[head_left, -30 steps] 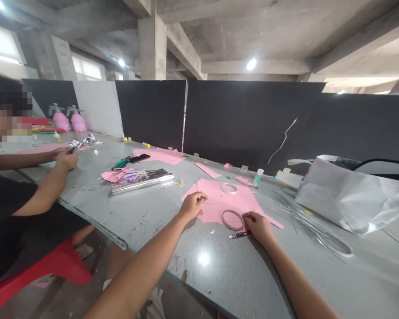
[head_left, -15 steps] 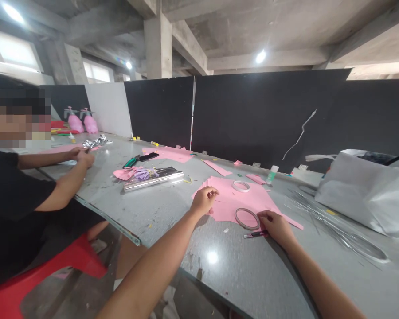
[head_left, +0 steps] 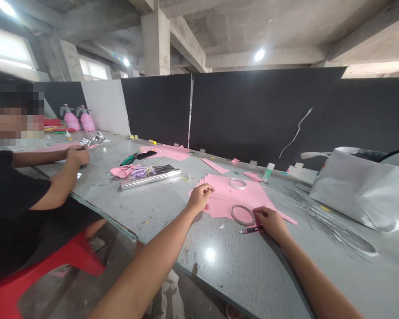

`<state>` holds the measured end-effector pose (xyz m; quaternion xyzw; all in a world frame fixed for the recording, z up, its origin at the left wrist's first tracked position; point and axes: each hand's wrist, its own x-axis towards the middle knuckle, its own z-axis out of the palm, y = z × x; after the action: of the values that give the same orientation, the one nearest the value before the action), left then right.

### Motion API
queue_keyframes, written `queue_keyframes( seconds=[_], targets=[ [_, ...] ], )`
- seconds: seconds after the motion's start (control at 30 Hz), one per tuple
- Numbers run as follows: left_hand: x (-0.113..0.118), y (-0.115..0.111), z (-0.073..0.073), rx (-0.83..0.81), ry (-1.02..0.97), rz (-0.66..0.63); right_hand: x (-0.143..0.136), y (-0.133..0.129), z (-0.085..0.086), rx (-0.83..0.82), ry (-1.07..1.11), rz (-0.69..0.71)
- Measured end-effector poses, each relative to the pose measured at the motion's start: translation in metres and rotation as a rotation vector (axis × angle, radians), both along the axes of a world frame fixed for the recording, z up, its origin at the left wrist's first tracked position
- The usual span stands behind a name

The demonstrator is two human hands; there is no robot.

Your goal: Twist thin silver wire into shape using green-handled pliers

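Pink paper sheets point(head_left: 224, 197) lie stacked on the grey table point(head_left: 166, 212). My left hand point(head_left: 201, 196) is at the left edge of the stack, its fingers curled; whatever they hold, if anything, is too small to make out. At the lower right of the paper, my right hand point(head_left: 269, 221) has closed fingertips against the right edge of a brown tape roll point(head_left: 233, 215). Beneath that hand lies a dark cutter knife point(head_left: 249, 230), its right end hidden. A white tape roll point(head_left: 231, 184) rests farther back on the paper.
Bundled wire point(head_left: 339, 230) and a white bag point(head_left: 355, 190) are at the right. A glue stick point(head_left: 268, 172) stands behind the paper. Silver foil roll point(head_left: 153, 179), pliers point(head_left: 129, 160) and folded paper lie left of centre. Another person point(head_left: 16, 186) sits at the far left.
The whole view has shifted slightly, moving the table items left and up. Both my hands keep nearly the same places beside the paper and tape. The other person's hands have moved a little.
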<state>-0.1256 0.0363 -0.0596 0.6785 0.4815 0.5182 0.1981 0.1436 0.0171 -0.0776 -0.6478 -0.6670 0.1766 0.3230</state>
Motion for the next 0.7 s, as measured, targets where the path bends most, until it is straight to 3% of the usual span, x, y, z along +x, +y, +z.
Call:
queue_keyframes(
  seconds=[0.53, 0.7],
  targets=[
    [0.0022, 0.0052, -0.0007, -0.012, -0.059, 0.008, 0.0037, 0.0002, -0.0038, -0.011, 0.069, -0.005],
    [0.0019, 0.0021, 0.0010, -0.013, -0.083, -0.067, 0.0053, 0.0012, -0.0011, -0.001, -0.009, 0.006]
  ],
)
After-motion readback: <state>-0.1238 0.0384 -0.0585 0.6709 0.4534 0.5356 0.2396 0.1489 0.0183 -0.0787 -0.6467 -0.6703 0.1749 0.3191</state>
